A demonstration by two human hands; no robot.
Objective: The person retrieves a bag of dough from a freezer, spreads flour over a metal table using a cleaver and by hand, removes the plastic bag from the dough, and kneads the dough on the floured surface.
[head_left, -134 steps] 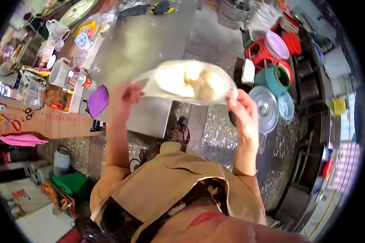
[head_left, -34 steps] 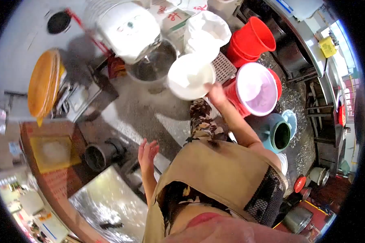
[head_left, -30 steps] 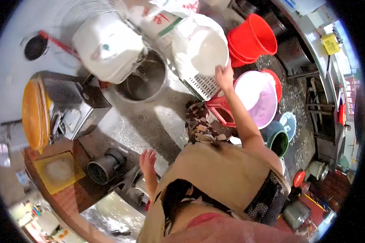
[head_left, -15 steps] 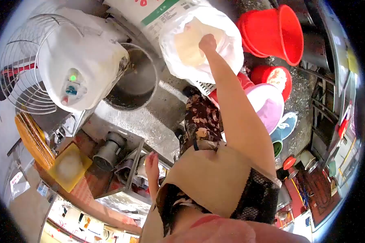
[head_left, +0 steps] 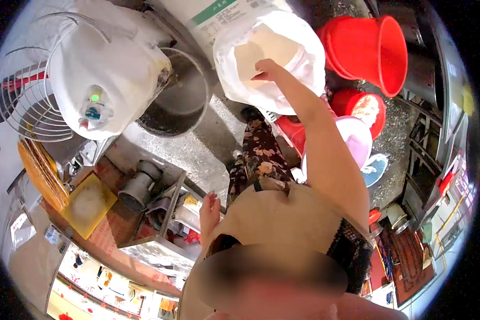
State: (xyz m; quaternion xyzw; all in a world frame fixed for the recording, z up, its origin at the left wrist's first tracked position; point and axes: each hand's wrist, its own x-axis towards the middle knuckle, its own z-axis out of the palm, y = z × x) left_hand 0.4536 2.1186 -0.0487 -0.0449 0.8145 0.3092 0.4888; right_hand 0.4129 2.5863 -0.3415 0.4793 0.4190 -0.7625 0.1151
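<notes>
A white plastic-lined bag or container (head_left: 226, 80) stands open in front of me, with pale cream, flour-like contents (head_left: 274, 45) inside. My right hand (head_left: 266, 70) hangs over these contents, palm down. Its fingers are bent and partly apart, and I see nothing held in them. My left hand (head_left: 209, 213) is low by my left side, close to the edge of a metal-framed bench (head_left: 173, 205). Its fingers are loosely spread, holding nothing.
Left of the bag, a white mixer (head_left: 112, 69) with a wire guard (head_left: 26, 101) stands over a metal bowl (head_left: 194, 90). Red buckets (head_left: 357, 48) and a pink basin (head_left: 357, 138) lie to the right. A printed sack (head_left: 208, 32) is behind. A yellow board (head_left: 88, 205) sits lower left.
My right hand has shifted slightly left and toward me over the contents, and its closed fingers have loosened. My left hand has moved a little to the right. The whole view has shifted slightly.
</notes>
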